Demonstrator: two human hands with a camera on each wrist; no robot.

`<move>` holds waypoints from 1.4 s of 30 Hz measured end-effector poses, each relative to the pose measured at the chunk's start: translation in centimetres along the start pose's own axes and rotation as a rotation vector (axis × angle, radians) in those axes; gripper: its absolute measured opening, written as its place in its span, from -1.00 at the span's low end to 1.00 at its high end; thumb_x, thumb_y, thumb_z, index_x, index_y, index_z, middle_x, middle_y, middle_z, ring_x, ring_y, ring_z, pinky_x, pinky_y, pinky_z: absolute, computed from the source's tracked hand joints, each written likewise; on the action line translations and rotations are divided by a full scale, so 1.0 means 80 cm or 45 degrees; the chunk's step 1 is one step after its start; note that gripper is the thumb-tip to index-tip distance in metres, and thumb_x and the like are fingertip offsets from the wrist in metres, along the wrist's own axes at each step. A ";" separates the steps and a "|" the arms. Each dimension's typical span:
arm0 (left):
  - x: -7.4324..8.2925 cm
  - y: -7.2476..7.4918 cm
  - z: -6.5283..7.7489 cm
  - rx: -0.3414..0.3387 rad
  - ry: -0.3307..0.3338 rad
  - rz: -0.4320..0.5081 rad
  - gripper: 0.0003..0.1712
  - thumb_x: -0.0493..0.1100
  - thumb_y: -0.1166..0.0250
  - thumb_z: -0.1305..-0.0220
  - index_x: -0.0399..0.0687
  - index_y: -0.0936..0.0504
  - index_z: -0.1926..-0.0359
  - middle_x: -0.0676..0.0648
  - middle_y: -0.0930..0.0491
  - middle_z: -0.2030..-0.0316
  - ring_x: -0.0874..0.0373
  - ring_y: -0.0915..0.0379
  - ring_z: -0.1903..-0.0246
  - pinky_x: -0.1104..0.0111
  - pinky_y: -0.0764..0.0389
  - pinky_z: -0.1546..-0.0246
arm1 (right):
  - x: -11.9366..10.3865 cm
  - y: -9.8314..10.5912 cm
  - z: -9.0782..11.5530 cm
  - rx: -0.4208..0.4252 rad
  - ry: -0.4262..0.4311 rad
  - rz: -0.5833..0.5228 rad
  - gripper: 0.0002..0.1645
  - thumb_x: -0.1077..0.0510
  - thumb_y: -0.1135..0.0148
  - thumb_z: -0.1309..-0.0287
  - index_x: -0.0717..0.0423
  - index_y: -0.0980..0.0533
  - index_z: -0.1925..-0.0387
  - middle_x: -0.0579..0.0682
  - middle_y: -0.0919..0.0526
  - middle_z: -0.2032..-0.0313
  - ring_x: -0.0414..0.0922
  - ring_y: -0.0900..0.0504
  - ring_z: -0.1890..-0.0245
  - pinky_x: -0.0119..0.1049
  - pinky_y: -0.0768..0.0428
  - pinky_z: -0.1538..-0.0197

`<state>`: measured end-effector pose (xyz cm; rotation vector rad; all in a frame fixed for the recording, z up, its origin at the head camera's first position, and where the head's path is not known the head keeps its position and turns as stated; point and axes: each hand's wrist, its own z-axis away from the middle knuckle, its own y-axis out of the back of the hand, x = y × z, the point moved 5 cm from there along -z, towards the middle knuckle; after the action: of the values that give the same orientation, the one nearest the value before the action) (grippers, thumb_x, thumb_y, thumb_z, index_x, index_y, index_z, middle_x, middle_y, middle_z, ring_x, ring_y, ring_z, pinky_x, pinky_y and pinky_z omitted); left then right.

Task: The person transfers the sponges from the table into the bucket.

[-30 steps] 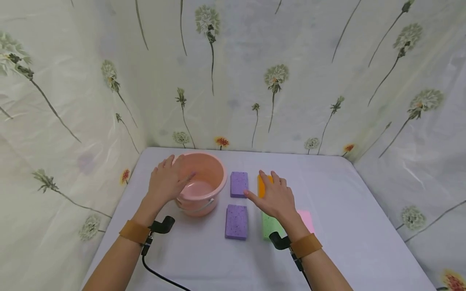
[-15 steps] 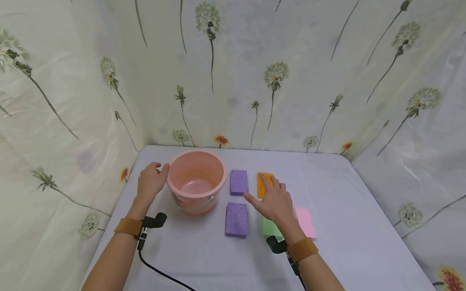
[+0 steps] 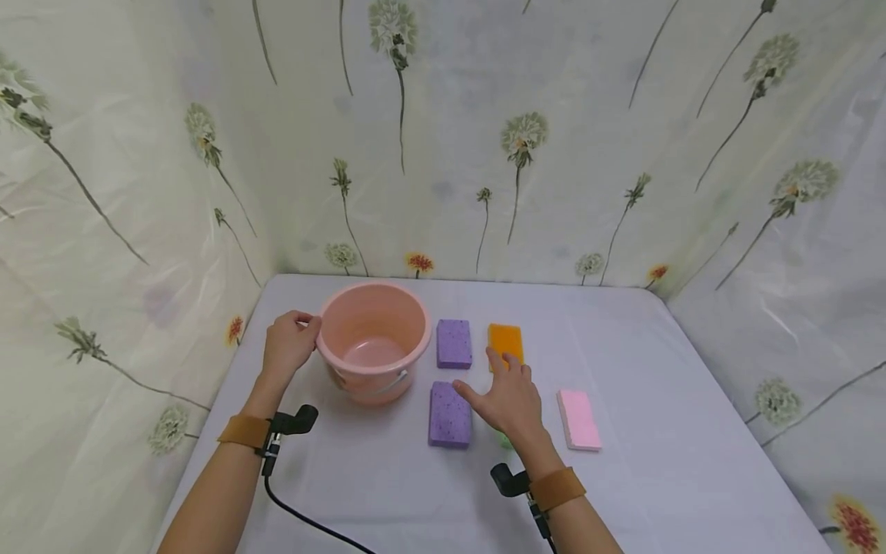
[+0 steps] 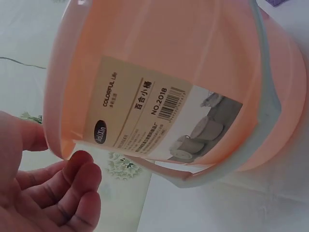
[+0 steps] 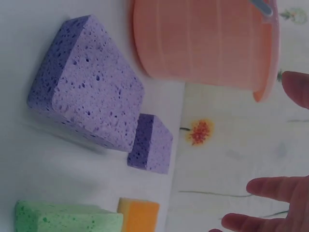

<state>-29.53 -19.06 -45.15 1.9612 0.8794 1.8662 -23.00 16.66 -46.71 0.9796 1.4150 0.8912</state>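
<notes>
Flowered sheeting is hanging round three sides of a pale worktop.

One pink bucket is standing upright at the rear left of the worktop, pale handle lying down against its front, a printed label showing through the wall in the left wrist view.

Five sponges are lying to its right: two purple, one orange, one pink, one green. The far purple sponge is lying just beside the bucket, the near purple sponge in front of it. The orange sponge is lying beside the far purple one, at the back. The pink sponge is lying furthest right, apart from the others. The green sponge is mostly hidden under the right hand in the head view, showing more fully from the right wrist.

The left hand is sitting against the bucket's left rim, fingers curling in beside the lip; whether it is truly gripping I cannot tell.

The right hand is spreading flat, fingers straight and apart, holding nothing, over the green sponge, between the near purple and pink ones, fingertips reaching the orange sponge's near edge.
</notes>
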 end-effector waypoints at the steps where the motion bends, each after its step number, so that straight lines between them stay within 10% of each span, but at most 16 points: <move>1: 0.001 0.000 0.001 -0.007 -0.001 0.012 -0.57 -0.07 -0.11 -0.44 -0.42 -0.60 0.03 -0.27 -0.67 0.43 -0.05 -0.61 0.47 0.34 -0.46 0.56 | 0.000 -0.003 0.001 0.002 -0.005 -0.007 0.13 -0.54 -0.15 -0.03 0.06 -0.24 -0.46 0.33 -0.31 -0.32 0.28 -0.35 -0.19 0.21 -0.59 0.04; 21: -0.006 -0.013 0.005 -0.141 0.171 0.408 -0.52 -0.10 -0.12 -0.49 -0.45 -0.44 -0.19 -0.24 -0.57 0.38 0.24 -0.53 0.64 0.47 -0.65 0.57 | -0.004 -0.065 0.026 0.101 -0.153 -0.179 0.00 -0.32 -0.33 0.01 0.19 -0.36 -0.34 0.31 -0.34 -0.19 0.19 -0.36 -0.05 0.03 -0.60 0.05; 42: -0.013 -0.018 0.005 -0.119 0.244 0.492 -0.51 -0.09 -0.13 -0.49 -0.39 -0.42 -0.23 -0.38 -0.57 0.22 0.25 -0.53 0.66 0.45 -0.66 0.56 | 0.001 -0.128 0.032 0.036 -0.295 -0.189 0.23 -0.30 -0.46 0.12 0.43 -0.22 -0.35 0.41 -0.33 -0.06 0.23 -0.30 -0.05 0.05 -0.55 -0.02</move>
<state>-29.46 -18.51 -46.91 2.0298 0.4693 2.2931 -21.22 12.94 -56.44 0.9530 1.2863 0.6285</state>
